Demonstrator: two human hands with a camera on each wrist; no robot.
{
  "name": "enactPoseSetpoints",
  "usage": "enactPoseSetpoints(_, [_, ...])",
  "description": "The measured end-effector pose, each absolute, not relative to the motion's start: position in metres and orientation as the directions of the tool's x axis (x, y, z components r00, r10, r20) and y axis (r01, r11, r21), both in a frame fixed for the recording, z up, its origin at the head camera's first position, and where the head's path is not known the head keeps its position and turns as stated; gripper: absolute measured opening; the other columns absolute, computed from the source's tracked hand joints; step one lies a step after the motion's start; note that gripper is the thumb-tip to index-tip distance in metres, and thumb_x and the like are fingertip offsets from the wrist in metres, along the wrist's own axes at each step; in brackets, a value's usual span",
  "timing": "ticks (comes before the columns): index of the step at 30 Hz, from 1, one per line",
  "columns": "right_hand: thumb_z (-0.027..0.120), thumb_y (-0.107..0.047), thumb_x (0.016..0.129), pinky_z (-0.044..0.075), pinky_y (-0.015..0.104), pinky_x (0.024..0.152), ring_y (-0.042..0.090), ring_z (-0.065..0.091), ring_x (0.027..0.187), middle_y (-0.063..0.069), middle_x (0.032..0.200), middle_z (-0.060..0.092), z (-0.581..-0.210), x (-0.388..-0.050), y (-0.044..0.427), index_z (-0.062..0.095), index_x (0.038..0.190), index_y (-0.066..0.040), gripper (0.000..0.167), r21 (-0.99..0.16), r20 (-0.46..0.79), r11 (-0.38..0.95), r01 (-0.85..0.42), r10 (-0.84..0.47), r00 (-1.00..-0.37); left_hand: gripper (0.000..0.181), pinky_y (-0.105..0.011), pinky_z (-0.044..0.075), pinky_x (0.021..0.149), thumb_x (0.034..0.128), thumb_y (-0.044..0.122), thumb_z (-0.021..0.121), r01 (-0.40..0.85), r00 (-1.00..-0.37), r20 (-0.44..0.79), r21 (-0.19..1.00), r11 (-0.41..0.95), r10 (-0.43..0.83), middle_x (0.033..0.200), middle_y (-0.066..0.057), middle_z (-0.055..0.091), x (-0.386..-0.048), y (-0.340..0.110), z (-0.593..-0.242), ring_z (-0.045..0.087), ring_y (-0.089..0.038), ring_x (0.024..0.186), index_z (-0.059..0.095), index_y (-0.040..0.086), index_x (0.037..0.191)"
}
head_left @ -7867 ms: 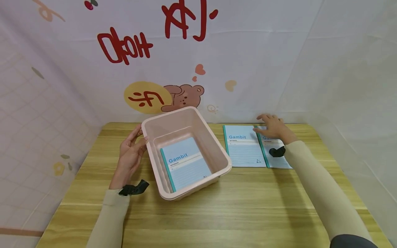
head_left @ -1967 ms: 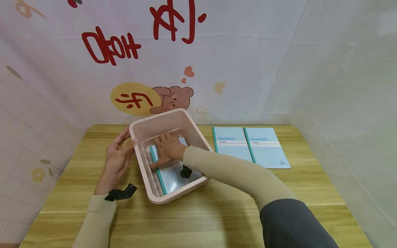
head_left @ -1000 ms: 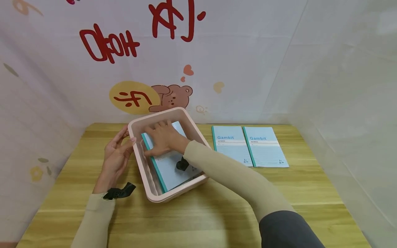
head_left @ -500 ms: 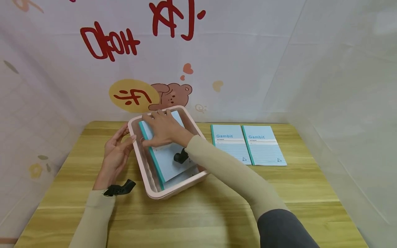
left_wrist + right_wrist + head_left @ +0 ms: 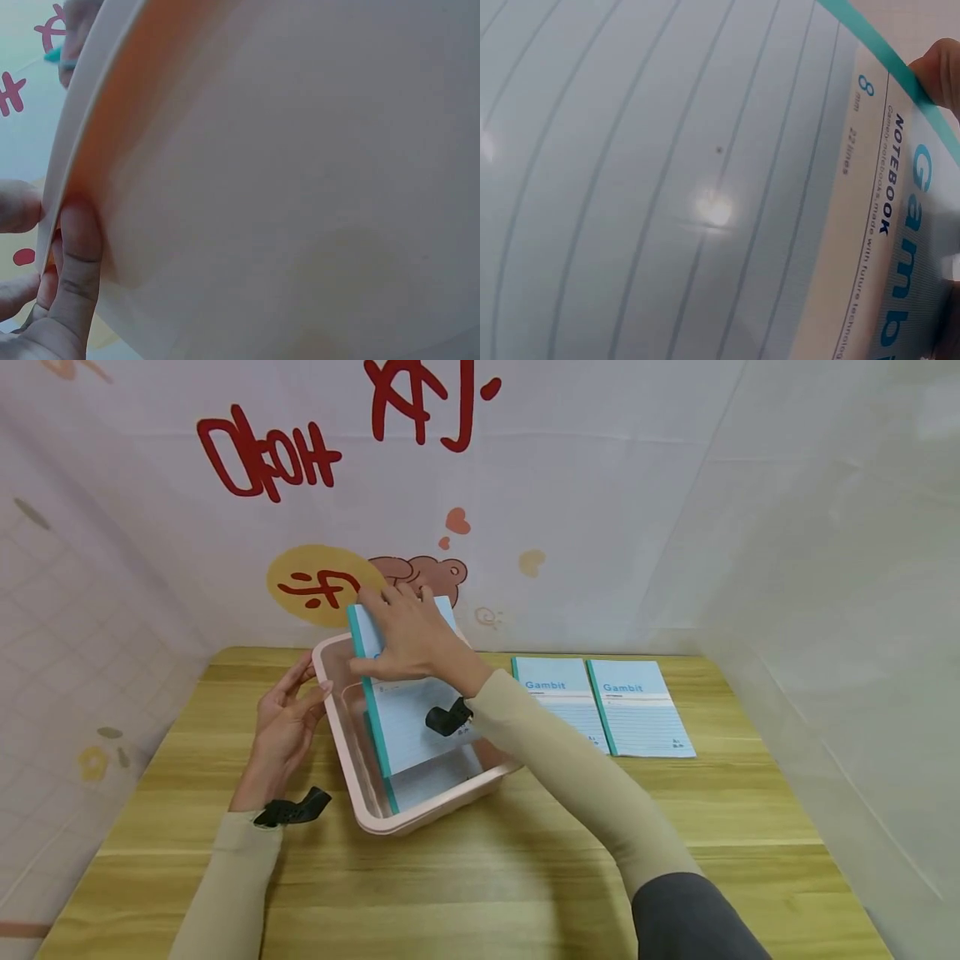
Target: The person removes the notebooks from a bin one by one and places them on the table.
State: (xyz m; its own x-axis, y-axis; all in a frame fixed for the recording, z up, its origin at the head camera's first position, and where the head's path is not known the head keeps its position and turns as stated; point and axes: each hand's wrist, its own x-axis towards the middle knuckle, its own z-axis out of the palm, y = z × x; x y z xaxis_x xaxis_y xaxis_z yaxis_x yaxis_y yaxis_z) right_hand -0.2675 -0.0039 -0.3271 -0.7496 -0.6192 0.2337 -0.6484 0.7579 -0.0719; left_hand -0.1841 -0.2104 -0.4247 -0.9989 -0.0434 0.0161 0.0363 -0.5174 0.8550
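Near the centre of the frame, a person's right hand (image 5: 412, 639) pinches a pale blue notebook (image 5: 408, 739), thumb at its green spine and fingers over the top edge, its upper end above the rim of a pink bin (image 5: 450, 798). Close up, the cover reads "Gamb" before it is cut off, then "NOTEBOOK" and "8 mm 22 lines". Left of centre, the left hand (image 5: 285, 727) pinches the bin's rim. Another notebook (image 5: 431, 781) lies inside. At right, two notebooks (image 5: 637, 718) marked "Gambit" lie side by side on the wooden table (image 5: 450, 893).
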Motion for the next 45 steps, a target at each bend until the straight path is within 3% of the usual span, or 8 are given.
enactPoseSetpoints(6, [0.059,-0.068,0.083,0.038,0.043,0.101,0.019,0.049,0.125,0.000,0.136,0.056,-0.298,-0.260,0.004,0.040,0.147,-0.023,0.080,-0.099,0.276,0.762,-0.640,-0.597,-0.754,0.074,-0.018,0.062,0.082,0.0961,-0.007,0.064,0.041,-0.999,0.023,0.855,-0.518,-0.040,0.126,-0.005,0.042,-0.182,-0.211,-0.423,0.067,-0.007,0.093,0.029,0.001,0.160])
enactPoseSetpoints(13, [0.059,-0.066,0.082,0.040,0.039,0.091,0.018,0.052,0.107,0.000,0.114,0.059,-0.272,-0.256,0.018,0.045,0.138,-0.021,0.074,-0.135,0.336,0.769,-0.625,-0.557,-0.759,0.074,-0.019,0.063,0.082,0.0949,-0.007,0.066,0.046,-0.999,0.028,0.855,-0.517,-0.042,0.126,-0.005,0.043,-0.183,-0.211,-0.424,0.068,-0.008,0.094,0.030,0.002,0.160])
enactPoseSetpoints(21, [0.061,-0.076,0.079,0.037,0.041,0.091,0.017,0.053,0.106,0.001,0.113,0.060,-0.251,-0.259,0.042,0.047,0.135,-0.021,0.080,-0.152,0.336,0.794,-0.588,-0.518,-0.786,0.073,-0.020,0.063,0.082,0.0944,-0.009,0.065,0.044,-0.999,0.027,0.847,-0.530,-0.041,0.126,-0.006,0.045,-0.184,-0.211,-0.425,0.068,-0.009,0.095,0.032,0.001,0.159])
enactPoseSetpoints(27, [0.061,-0.062,0.082,0.034,0.040,0.085,0.022,0.052,0.108,0.005,0.118,0.059,-0.236,-0.260,0.067,0.046,0.137,-0.018,0.073,-0.176,0.341,0.809,-0.561,-0.485,-0.806,0.074,-0.020,0.063,0.081,0.0943,-0.010,0.065,0.057,-0.998,0.046,0.843,-0.536,-0.034,0.127,-0.007,0.044,-0.185,-0.212,-0.425,0.069,-0.009,0.093,0.030,0.000,0.159])
enactPoseSetpoints(32, [0.062,-0.056,0.082,0.032,0.041,0.086,0.023,0.051,0.104,0.006,0.111,0.058,-0.231,-0.260,0.092,0.047,0.135,-0.017,0.068,-0.200,0.359,0.821,-0.534,-0.446,-0.820,0.075,-0.021,0.063,0.083,0.0942,-0.009,0.066,0.057,-0.998,0.047,0.857,-0.513,-0.033,0.127,-0.006,0.044,-0.186,-0.211,-0.425,0.068,-0.010,0.096,0.030,0.001,0.160])
enactPoseSetpoints(45, [0.062,-0.062,0.081,0.034,0.047,0.086,0.029,0.051,0.104,0.011,0.110,0.057,-0.257,-0.263,0.160,0.048,0.134,-0.012,0.074,-0.216,0.298,0.878,-0.426,-0.356,-0.886,0.075,-0.022,0.062,0.088,0.0945,-0.007,0.066,0.042,-0.999,0.033,0.862,-0.505,-0.026,0.128,-0.005,0.043,-0.182,-0.212,-0.423,0.066,-0.010,0.099,0.031,0.004,0.160])
